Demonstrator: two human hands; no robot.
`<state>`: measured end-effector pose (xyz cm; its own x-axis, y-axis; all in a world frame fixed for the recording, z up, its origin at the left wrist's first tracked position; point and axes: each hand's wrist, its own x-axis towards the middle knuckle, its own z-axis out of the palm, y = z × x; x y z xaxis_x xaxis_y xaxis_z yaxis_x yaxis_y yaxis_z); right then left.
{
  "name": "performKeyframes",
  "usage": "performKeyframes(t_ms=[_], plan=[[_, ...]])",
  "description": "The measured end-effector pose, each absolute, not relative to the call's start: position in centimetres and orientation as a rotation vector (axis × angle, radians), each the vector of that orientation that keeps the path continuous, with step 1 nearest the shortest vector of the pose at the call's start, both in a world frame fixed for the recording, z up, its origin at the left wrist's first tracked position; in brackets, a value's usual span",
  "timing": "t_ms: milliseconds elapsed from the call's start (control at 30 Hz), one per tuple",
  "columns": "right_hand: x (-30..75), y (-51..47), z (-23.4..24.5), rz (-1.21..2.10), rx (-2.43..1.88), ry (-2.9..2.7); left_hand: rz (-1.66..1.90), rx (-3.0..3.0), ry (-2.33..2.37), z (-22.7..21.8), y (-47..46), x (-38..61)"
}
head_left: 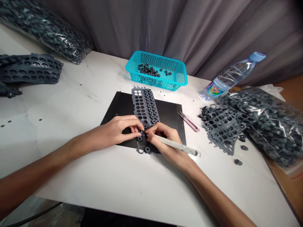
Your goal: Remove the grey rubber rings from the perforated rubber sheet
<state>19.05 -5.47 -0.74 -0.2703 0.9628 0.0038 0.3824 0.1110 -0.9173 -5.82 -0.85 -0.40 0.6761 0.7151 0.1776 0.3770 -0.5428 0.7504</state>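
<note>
A grey perforated rubber sheet (144,105) with rows of round holes and small ring-shaped parts lies on a black mat (123,104). My left hand (120,127) is closed at the sheet's near end, thumb and forefinger pinching its edge; the exact spot is partly hidden. From the other side, my right hand (165,137) grips a slim, pale-handled craft knife (177,145). Its tip is hidden between my fingertips, close to the left ones. Loose rubber rings (147,149) show just below the hands.
Behind the mat stands a turquoise basket (156,82) with small dark parts. Pink thread snips (189,122), a water bottle (224,78), a holed rubber scrap (220,126) and a filled bag (272,126) are right. Another bag (54,31) and curled sheets (30,69) lie left.
</note>
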Motion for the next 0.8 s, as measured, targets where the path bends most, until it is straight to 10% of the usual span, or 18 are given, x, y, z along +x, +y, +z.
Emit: performKeyframes(t_ms=[800], plan=[[18.86, -5.47, -1.04, 1.066, -1.375, -1.818, 0.553, 2.230, 0.869, 0.09, -1.34, -5.44]])
